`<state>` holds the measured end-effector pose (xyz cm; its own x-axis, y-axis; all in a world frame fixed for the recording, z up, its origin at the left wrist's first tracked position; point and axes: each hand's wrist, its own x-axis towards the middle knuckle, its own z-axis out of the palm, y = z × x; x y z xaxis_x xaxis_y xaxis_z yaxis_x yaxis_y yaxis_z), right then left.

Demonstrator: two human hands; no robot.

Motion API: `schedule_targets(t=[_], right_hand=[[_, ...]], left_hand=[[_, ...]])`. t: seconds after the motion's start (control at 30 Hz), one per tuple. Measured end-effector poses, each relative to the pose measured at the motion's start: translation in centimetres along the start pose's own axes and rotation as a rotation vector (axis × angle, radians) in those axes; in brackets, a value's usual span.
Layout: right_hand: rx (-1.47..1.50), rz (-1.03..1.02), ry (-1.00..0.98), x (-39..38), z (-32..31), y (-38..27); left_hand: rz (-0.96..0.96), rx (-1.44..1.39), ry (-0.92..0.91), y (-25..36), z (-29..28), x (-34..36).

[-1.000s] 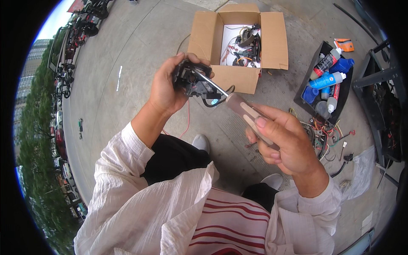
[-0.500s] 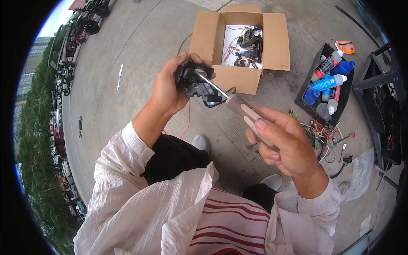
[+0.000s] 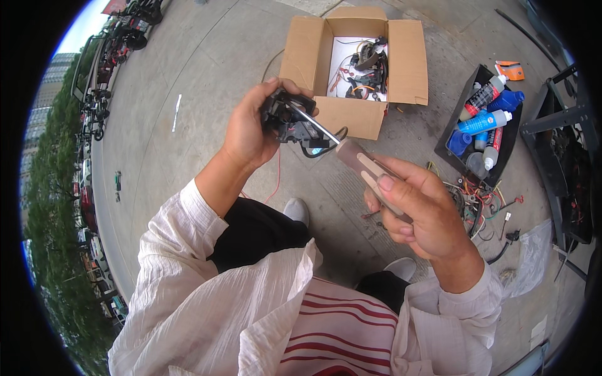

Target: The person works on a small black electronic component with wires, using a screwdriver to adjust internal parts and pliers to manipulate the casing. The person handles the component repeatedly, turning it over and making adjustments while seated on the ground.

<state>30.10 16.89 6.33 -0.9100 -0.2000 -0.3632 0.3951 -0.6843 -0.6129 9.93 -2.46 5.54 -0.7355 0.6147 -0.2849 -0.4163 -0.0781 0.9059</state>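
My left hand [image 3: 251,122] is closed around a black plastic part with wiring [image 3: 293,128], held up in front of me; its exact kind does not show. A short black cable loops off its lower right side. In my right hand [image 3: 423,210] is a screwdriver [image 3: 364,164] with a brown and beige handle, the fingers wrapped round the grip and the thumb lying along it. Its metal shaft slants up to the left, and the tip goes into the black part, where it is hidden.
An open cardboard box [image 3: 355,118] with cables and black parts stands ahead. To its right a black bin [image 3: 446,139] holds several bottles. Tangled wires [image 3: 480,203] and a clear plastic bag [image 3: 530,263] lie on the ground, near a black metal frame [image 3: 552,119].
The black part and the screwdriver have shifted very slightly to the right. Both hands keep their grip, and the tip stays in the part.
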Motion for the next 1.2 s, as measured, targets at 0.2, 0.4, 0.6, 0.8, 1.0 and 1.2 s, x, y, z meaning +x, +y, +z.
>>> schedule_targets(t=[0.2,0.4,0.6,0.8,1.0,1.2], right_hand=[[-0.051,-0.009,0.026,-0.2,0.1,0.0],[-0.001,0.017,0.029,-0.8,0.4,-0.9],[-0.676,-0.395,0.167,-0.5,0.1,1.1],[-1.709,-0.606,0.296,-0.6,1.0,0.6],[-1.248,-1.078,0.422,1.2,0.0,1.1],[-0.96,-1.06,0.412,1.7,-0.9,2.0]], left_hand=[[0.075,0.168,0.004,-0.2,0.2,-0.1],[0.081,0.318,0.035,-0.1,0.9,-0.7],[0.062,0.295,0.032,-0.1,1.5,-0.9],[-0.187,0.248,0.137,-1.6,0.3,-0.6],[-0.207,0.058,0.143,-1.4,0.2,0.4],[-0.212,0.09,0.142,-1.6,0.3,0.2]])
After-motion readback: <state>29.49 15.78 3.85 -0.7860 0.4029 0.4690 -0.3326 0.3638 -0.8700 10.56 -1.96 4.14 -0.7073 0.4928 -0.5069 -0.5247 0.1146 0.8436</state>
